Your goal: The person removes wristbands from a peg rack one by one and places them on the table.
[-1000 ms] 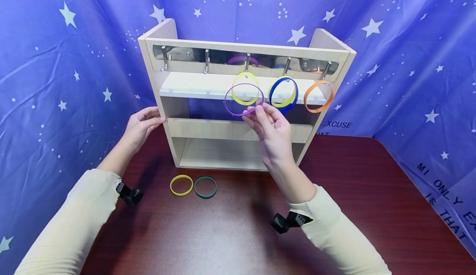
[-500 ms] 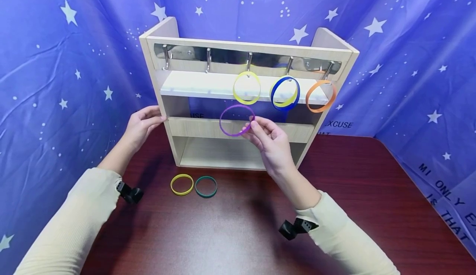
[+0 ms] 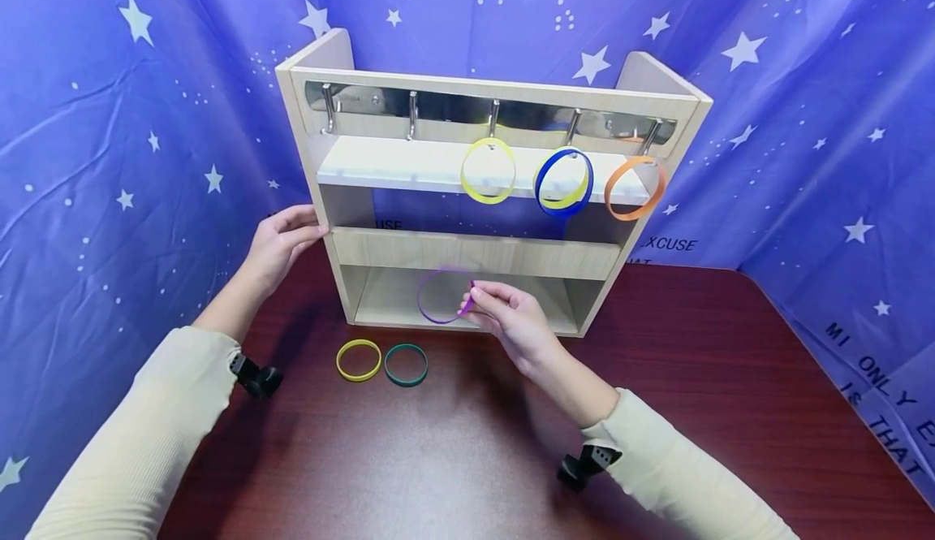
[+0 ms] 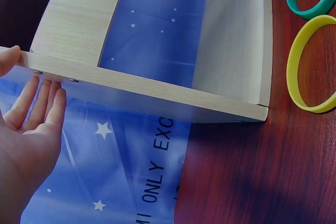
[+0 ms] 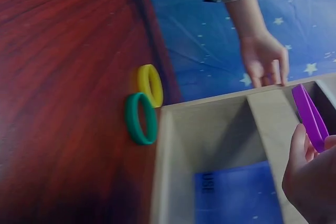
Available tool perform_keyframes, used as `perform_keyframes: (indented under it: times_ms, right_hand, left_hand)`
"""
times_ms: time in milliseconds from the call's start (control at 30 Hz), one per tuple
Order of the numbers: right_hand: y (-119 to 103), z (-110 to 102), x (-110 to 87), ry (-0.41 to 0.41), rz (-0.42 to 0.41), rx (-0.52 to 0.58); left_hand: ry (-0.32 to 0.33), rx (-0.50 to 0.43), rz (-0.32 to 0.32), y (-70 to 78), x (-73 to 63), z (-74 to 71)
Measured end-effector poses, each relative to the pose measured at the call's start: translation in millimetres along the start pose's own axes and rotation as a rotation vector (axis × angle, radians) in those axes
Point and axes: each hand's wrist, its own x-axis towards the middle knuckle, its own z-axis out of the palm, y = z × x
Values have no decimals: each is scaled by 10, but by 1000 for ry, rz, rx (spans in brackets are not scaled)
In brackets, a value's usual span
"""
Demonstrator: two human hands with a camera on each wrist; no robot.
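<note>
My right hand (image 3: 511, 325) pinches a purple silicone wristband (image 5: 310, 116) between thumb and fingers, in front of the lower compartment of a pale wooden shelf rack (image 3: 475, 253). My left hand (image 3: 281, 244) touches the rack's left side panel (image 4: 173, 93); in the left wrist view its fingers lie against the outer face and the thumb reaches the front edge. On the table, a yellow wristband (image 3: 359, 379) and a green wristband (image 3: 406, 384) lie side by side in front of the rack.
Several metal hooks (image 3: 494, 118) line the rack's top. From them hang a yellow band (image 3: 463, 174), a blue band (image 3: 539, 183) with another yellow one behind, and an orange band (image 3: 621, 217). The two left hooks are bare. A blue star-patterned curtain (image 3: 467, 4) surrounds the dark red table (image 3: 453, 459).
My right hand has moved down and slightly left with the purple wristband, from near the hanging yellow band to the lower compartment. The left hand stays at the side panel.
</note>
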Motion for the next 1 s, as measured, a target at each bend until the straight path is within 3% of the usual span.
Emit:
perform_keyframes:
  times_ms: [333, 567, 1000]
  right_hand:
    - [266, -198, 5, 41, 176, -34]
    - [403, -314, 3, 29, 246, -57]
    - [740, -513, 36, 98, 318, -117]
  left_hand:
    - [2, -2, -8, 1, 7, 6]
    - [8, 7, -3, 5, 4, 3]
    - [7, -17, -8, 6, -5, 7]
